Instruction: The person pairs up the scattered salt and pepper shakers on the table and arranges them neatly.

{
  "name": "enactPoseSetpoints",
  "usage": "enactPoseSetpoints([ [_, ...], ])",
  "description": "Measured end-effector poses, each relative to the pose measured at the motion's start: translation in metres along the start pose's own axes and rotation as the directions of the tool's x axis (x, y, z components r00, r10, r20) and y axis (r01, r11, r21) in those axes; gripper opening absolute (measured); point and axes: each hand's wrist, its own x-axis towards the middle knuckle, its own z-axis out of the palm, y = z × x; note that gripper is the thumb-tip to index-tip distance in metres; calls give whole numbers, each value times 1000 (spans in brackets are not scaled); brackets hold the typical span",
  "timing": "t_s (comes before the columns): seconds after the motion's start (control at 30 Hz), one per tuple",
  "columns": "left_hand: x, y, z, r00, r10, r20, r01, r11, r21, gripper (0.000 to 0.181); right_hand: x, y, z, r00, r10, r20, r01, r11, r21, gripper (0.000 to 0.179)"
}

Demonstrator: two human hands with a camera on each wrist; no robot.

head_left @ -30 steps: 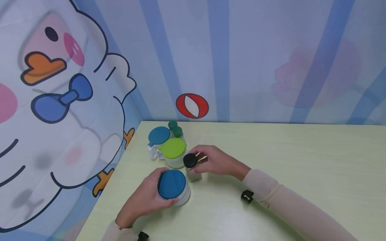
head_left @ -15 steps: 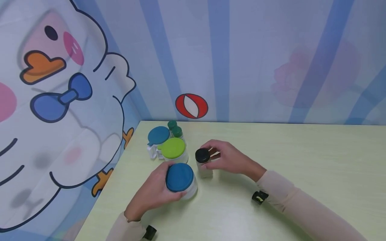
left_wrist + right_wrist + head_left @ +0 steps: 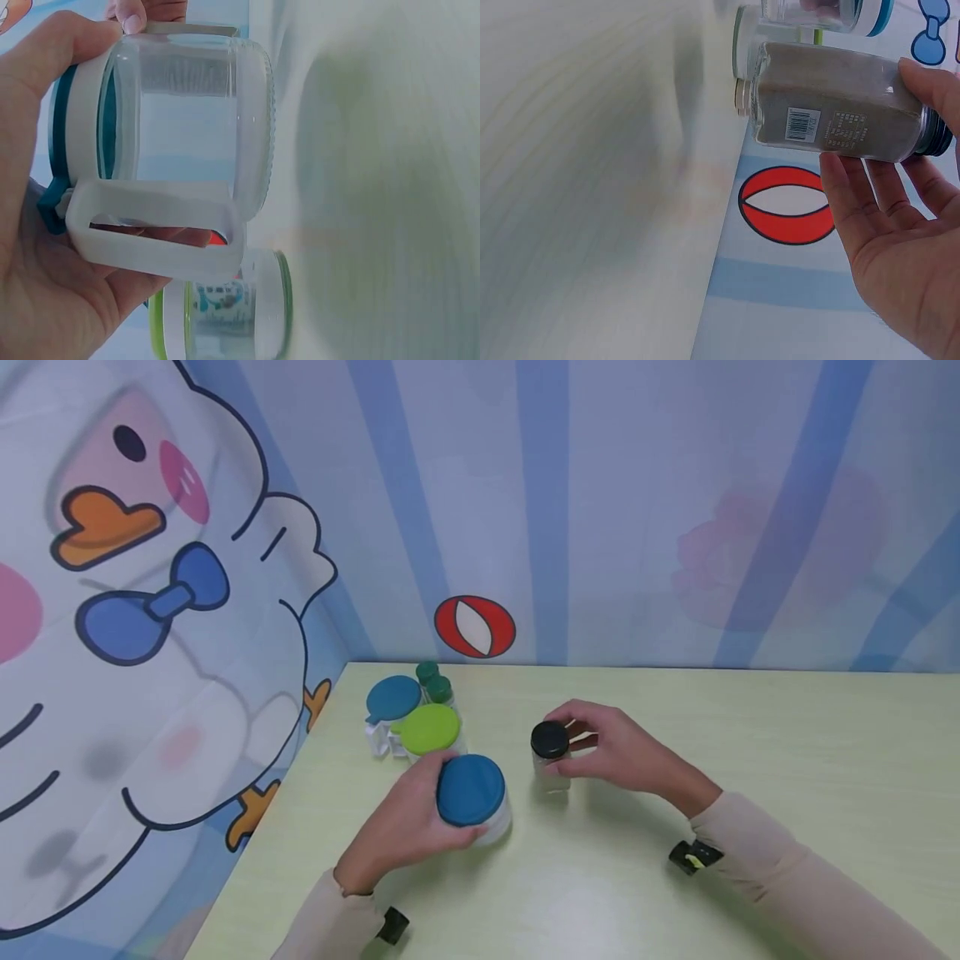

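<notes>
My left hand (image 3: 408,827) grips a clear glass jar (image 3: 184,112) near its blue lid (image 3: 471,790). The left wrist view shows its white handle (image 3: 161,259); the glass looks vacant inside. Farther right, my right hand (image 3: 626,752) holds a square glass spice bottle (image 3: 832,101) between thumb and fingers. Grey-brown powder fills this bottle, a barcode label faces the right wrist camera, and a black cap (image 3: 551,740) tops it. Both containers are upright and seem slightly above the table, their shadows apart from their bases. They do not touch each other.
Behind the left hand stand a green-lidded jar (image 3: 429,728), another blue-lidded jar (image 3: 393,697) with a white handle, and two small green-capped bottles (image 3: 439,687). A pale table (image 3: 750,735) meets a printed cloth backdrop (image 3: 637,527) at the back and left.
Both hands have moved right, carrying the blue-lidded jar and the spice bottle. The spice bottle has gone farther, so the gap between them is wider. The containers at the back stay put.
</notes>
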Motion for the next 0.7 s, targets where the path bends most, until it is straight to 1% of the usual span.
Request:
enactPoseSetpoints([
  [0.27, 11, 9, 3, 998, 62, -9, -62, 998, -1, 95, -17, 1, -14, 999, 29, -30, -30, 999, -40, 45],
  [0.37, 16, 12, 5, 996, 91, -10, -91, 996, 3, 95, -23, 2, -18, 999, 25, -37, -27, 998, -48, 44],
  [0.57, 22, 18, 10, 986, 164, -29, -164, 986, -8, 93, -33, 1, -25, 999, 17, -45, -20, 997, -81, 44],
  [0.7, 26, 23, 14, 980, 197, -23, -198, 980, -24, 92, -43, 2, -32, 999, 24, -48, -29, 995, -97, 43],
])
